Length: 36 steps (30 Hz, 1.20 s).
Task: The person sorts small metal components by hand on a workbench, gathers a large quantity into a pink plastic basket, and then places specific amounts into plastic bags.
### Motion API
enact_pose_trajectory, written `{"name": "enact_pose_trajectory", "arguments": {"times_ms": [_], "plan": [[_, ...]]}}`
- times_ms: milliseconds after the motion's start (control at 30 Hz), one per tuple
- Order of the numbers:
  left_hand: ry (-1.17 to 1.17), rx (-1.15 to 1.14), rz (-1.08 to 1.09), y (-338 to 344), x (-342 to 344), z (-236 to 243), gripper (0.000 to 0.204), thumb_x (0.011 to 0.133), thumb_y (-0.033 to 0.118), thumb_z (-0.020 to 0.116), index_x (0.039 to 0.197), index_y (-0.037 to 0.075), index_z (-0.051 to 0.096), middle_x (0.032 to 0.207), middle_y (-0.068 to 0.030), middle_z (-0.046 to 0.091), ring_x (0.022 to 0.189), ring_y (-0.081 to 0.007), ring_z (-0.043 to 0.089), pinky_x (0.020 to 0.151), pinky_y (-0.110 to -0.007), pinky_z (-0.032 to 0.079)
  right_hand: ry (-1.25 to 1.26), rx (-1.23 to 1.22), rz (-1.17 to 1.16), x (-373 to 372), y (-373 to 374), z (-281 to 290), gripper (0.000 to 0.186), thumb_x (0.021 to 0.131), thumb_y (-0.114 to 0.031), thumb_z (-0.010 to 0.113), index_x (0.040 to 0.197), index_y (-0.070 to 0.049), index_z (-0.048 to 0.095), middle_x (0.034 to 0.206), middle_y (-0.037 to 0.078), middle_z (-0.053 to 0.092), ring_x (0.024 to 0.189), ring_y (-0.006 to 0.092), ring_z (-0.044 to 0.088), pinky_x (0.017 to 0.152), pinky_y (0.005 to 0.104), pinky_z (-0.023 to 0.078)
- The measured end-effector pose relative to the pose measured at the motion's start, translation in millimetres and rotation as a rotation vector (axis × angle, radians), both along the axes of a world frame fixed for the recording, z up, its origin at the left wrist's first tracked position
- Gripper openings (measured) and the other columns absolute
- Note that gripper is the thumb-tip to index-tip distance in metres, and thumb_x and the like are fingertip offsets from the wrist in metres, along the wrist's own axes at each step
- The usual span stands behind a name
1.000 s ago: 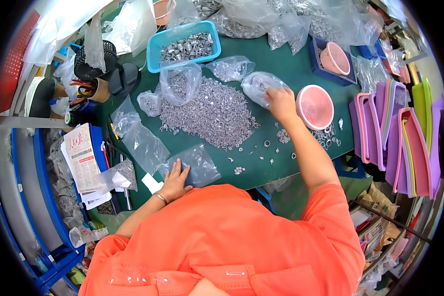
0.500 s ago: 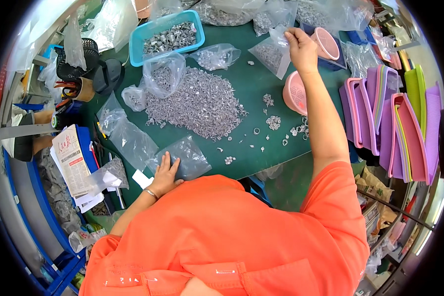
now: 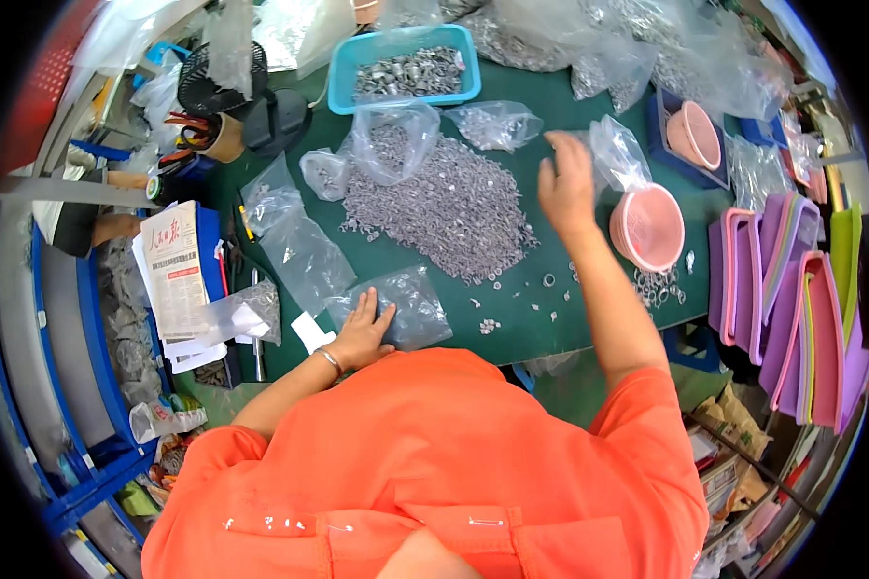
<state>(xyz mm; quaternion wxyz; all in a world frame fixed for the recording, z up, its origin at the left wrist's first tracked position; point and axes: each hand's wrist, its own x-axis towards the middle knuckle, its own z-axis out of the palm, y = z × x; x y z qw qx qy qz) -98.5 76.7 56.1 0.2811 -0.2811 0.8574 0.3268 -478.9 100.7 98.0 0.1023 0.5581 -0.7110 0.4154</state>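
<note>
My left hand (image 3: 362, 333) lies with spread fingers on a clear plastic bag (image 3: 406, 299) at the near edge of the green table (image 3: 502, 323). My right hand (image 3: 567, 183) is raised to the right of a large heap of small grey metal parts (image 3: 425, 212), fingers loosely curved with thumb apart, nothing clearly held. Just behind and right of those fingers is another plastic bag (image 3: 620, 154); whether they touch it is unclear. A pink basket (image 3: 647, 227) sits right of my wrist, with metal rings (image 3: 657, 289) beside it.
A cyan tub of parts (image 3: 404, 34) and filled bags (image 3: 531, 39) line the back. Right are a blue crate (image 3: 661, 140) and stacked coloured baskets (image 3: 782, 289). Left are a fan (image 3: 212, 68), papers (image 3: 174, 280) and another person's limb (image 3: 111, 229).
My right hand first lifted the bag toward the back, then came left and its grip loosened, the bag now lower. My left hand stayed put. The camera view has shifted.
</note>
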Motion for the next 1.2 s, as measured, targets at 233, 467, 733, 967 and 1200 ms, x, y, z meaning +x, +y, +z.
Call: {"name": "enact_pose_trajectory", "arguments": {"times_ms": [233,467,733,967,1200], "plan": [[-0.062,0.012,-0.051,-2,-10,4,0.076,0.079,0.035,0.060,0.138,0.009,0.020,0.140,-0.0304,-0.007,0.131,-0.0438,0.000,0.105,-0.044,0.016,-0.928,0.401,-0.059,77,-93,-55,0.051,0.071,-0.029,0.070,0.102,0.007,0.050,0.095,0.021,0.056,0.087,0.0284,0.057,0.075,0.0371,0.046],[0.028,0.050,0.001,-4,3,2,0.068,0.080,0.033,0.059,0.135,0.009,0.027,0.141,-0.0288,-0.002,0.131,-0.0415,0.004,0.105,-0.042,0.017,-1.468,0.548,0.041,118,-139,-31,0.031,0.080,-0.018,0.060,0.097,0.006,0.049,0.076,0.014,0.058,0.056,0.0198,0.060,0.045,0.0330,0.051],[0.063,0.075,-0.005,-12,2,2,0.064,0.080,0.030,0.059,0.133,0.007,0.032,0.140,-0.0295,-0.001,0.131,-0.0418,0.006,0.105,-0.039,0.018,-1.432,0.683,0.518,108,-177,28,0.024,0.086,-0.008,0.048,0.106,0.005,0.048,0.093,0.015,0.058,0.078,0.0235,0.063,0.067,0.0327,0.054],[0.072,0.135,0.034,-15,7,2,0.060,0.081,0.029,0.058,0.132,0.005,0.034,0.141,-0.0279,-0.003,0.132,-0.0387,0.005,0.106,-0.038,0.016,-0.573,0.613,0.408,24,-100,-35,0.053,0.075,-0.027,0.065,0.118,-0.003,0.047,0.113,0.016,0.054,0.098,0.0277,0.056,0.081,0.0387,0.045],[-0.035,0.164,-0.028,-15,-4,9,0.066,0.080,0.032,0.060,0.133,0.006,0.031,0.138,-0.0325,-0.008,0.131,-0.0436,-0.001,0.106,-0.040,0.017,-0.160,0.783,-0.252,66,-14,-92,0.102,0.055,-0.060,0.070,0.134,-0.015,0.027,0.138,0.020,0.024,0.127,0.0356,0.023,0.101,0.0488,0.020]]}}
